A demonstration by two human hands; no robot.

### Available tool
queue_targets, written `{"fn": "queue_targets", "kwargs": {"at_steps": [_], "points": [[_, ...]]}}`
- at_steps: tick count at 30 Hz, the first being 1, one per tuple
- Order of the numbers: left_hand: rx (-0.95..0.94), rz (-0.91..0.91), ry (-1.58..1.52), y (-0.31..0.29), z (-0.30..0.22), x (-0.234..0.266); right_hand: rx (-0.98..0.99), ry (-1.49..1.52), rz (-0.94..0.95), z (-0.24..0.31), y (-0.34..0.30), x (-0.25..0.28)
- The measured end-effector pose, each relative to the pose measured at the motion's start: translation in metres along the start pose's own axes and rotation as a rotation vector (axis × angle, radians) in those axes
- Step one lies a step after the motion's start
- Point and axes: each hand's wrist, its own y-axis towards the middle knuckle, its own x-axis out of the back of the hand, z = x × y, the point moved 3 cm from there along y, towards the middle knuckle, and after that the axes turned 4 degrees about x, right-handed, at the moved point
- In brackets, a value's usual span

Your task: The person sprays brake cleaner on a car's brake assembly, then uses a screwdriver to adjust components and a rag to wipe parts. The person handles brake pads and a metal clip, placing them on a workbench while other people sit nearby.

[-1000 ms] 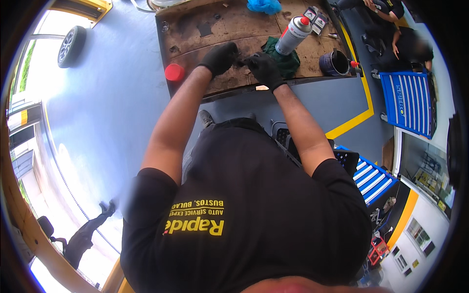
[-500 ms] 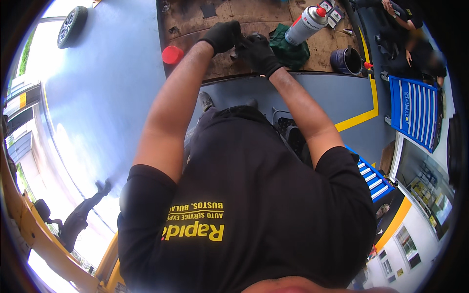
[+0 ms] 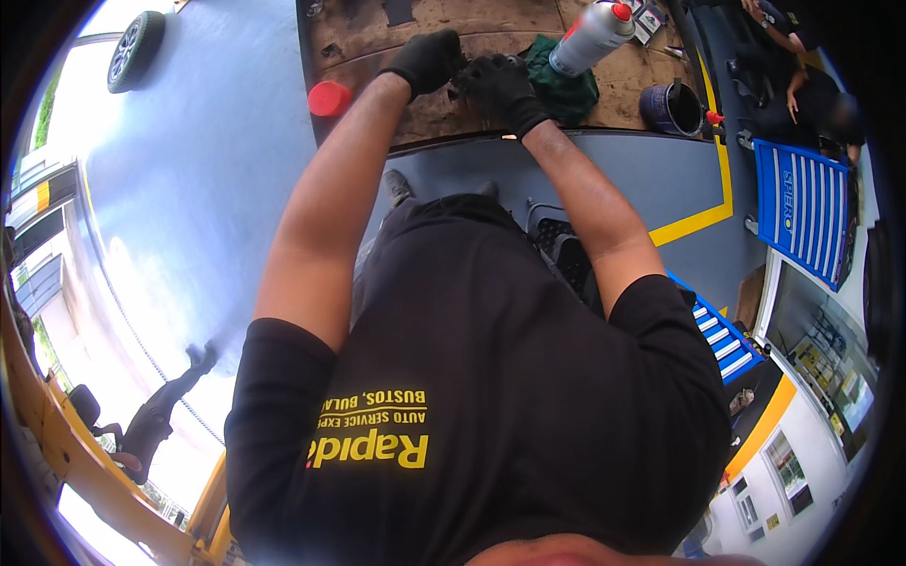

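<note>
Between gloved fingers point(image 3: 483, 72), dark part point(image 3: 460, 83), axis unclear

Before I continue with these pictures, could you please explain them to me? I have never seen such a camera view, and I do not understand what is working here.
No machine is working here: you see a person's own left hand and right hand, both in black gloves. The camera sits on that person's head and looks down, so the black shirt fills the middle. Its wide lens bends straight edges.

On the stained brown work surface are a round red lid, a spray can with a green cloth at its base, and a dark bucket.

The hands meet closely; whatever they hold is too hidden to name.
</note>
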Motion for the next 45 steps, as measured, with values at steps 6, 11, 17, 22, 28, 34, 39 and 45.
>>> {"fn": "queue_targets", "kwargs": {"at_steps": [6,11,17,22,28,34,39,45], "points": [[-0.013,0.037,0.017,0.0,0.004,-0.005,-0.162,0.043,0.12,-0.015,0.002,0.031],[-0.061,-0.059,-0.013,-0.02,-0.006,0.012,-0.246,0.061,0.026,0.001,-0.022,0.032],[-0.109,-0.402,-0.15,-0.089,-0.008,0.053,-0.286,0.288,-0.218,0.007,-0.036,0.098],[0.03,-0.542,-0.238,-0.14,-0.003,0.087,-0.183,0.628,-0.442,-0.038,-0.053,0.353],[-0.151,-0.491,-0.108,-0.142,-0.05,0.099,-0.264,-0.341,-0.745,0.009,-0.156,0.637],[-0.225,-0.452,-0.211,-0.116,-0.086,0.085,-0.745,-0.551,-0.662,0.039,-0.295,0.59],[-0.294,-0.425,-0.088,-0.107,-0.102,0.082,-1.179,-0.11,-0.467,0.049,-0.383,0.391],[-0.301,-0.454,0.085,-0.11,-0.079,0.085,-1.437,0.267,-0.233,0.102,-0.465,0.229]]}}
